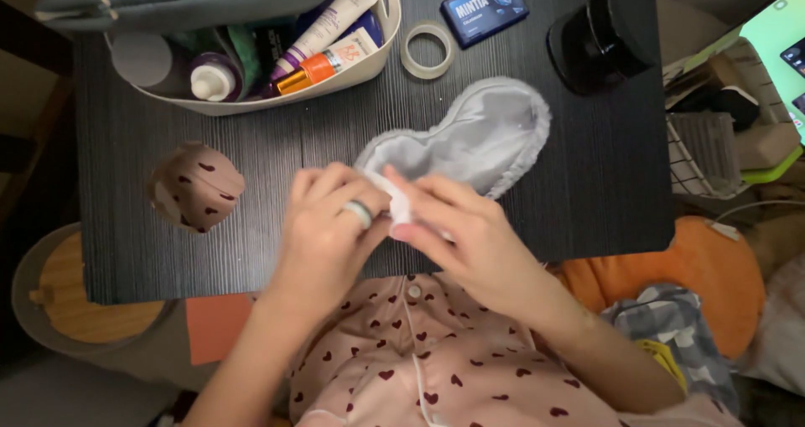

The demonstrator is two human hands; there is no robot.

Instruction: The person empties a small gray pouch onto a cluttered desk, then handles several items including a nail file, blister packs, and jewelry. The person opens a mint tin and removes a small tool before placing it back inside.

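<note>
Pinching the near end of a grey satin sleep mask (470, 137) at frame centre, left hand (323, 226) and right hand (470, 234) close together on the dark wood-grain table (587, 184). Clear tape roll (428, 49), white toiletry basket (251, 58) upper left, black jar (599, 37) upper right.

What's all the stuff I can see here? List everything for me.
sleep mask: one, grey, middle of the table, near end held in both hands
white piece: one, pinched between the hands at the mask's end
table: one, black, wood-grained
organiser basket: one, cream, top left, holding tubes and bottles
tape roll: one, clear, right of the basket
small tin: one, blue, top centre
jar: one, black, top right
fabric pouch: one, pink with dark hearts, left on the table
left hand: wears a ring, on the mask's end
right hand: on the mask's end
</note>
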